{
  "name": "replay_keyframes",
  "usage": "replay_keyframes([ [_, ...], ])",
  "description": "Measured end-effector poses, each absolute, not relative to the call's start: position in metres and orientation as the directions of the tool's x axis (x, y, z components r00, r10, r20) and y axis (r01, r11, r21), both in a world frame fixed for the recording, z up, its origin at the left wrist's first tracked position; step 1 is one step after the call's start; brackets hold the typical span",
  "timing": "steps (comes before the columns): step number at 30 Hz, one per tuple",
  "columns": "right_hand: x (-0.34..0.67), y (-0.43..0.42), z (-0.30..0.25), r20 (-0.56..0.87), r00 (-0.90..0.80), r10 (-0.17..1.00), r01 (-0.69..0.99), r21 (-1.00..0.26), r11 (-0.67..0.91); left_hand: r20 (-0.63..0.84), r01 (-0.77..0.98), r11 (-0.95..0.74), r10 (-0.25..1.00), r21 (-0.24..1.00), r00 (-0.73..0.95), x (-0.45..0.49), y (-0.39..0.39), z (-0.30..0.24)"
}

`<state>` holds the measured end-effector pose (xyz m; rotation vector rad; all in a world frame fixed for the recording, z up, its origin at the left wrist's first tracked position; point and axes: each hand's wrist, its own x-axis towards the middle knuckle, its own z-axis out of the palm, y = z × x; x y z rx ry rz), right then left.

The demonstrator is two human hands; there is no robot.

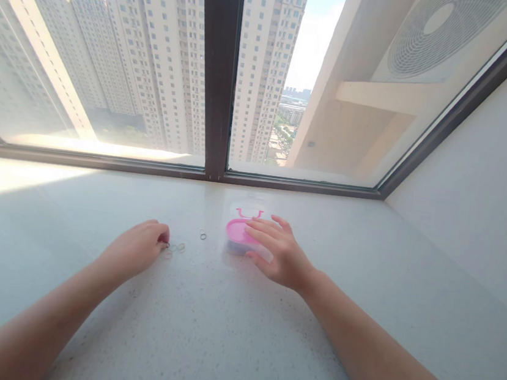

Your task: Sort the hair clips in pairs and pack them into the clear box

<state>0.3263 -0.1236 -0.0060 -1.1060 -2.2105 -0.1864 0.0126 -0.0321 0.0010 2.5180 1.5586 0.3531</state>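
A small clear plastic box (250,214) with pink contents and a pink clasp sits on the white speckled sill (217,333) near the window. My right hand (280,252) rests flat over its near right side, fingers stretched out. My left hand (138,248) lies to the left with fingers curled and fingertips pinched at several small metal rings (175,248) lying on the sill. One more ring (202,234) lies apart, between the hands.
A large window with a dark frame (217,87) closes the far edge of the sill. A white wall (487,200) rises at the right. Sunlight falls on the sill's far left (10,175).
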Motion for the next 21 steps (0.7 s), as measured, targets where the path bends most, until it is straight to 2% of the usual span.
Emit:
replay_keyframes([
  [5,0.318,-0.134,0.004,0.712,-0.423,0.561,0.708,-0.126,0.695,0.137,0.839,-0.473,0.881,0.270,0.453,0.018,-0.036,0.007],
  [8,0.308,-0.142,0.004,0.714,-0.419,0.561,0.668,-0.177,0.723,0.188,0.760,-0.547,0.836,0.351,0.515,0.029,-0.047,0.009],
  [12,0.288,-0.150,-0.007,0.544,-0.427,0.723,0.689,-0.322,0.649,0.325,0.541,-0.683,0.719,0.491,0.614,0.053,-0.075,0.001],
  [15,0.276,-0.149,-0.015,0.364,-0.432,0.825,0.744,-0.374,0.554,0.348,0.433,-0.722,0.660,0.540,0.666,0.067,-0.094,-0.007],
  [18,0.273,-0.145,-0.021,0.291,-0.408,0.865,0.763,-0.411,0.498,0.382,0.380,-0.735,0.637,0.561,0.669,0.075,-0.102,-0.012],
  [21,0.277,-0.140,-0.024,0.306,-0.462,0.833,0.718,-0.423,0.553,0.422,0.376,-0.739,0.644,0.559,0.638,0.078,-0.103,-0.014],
])
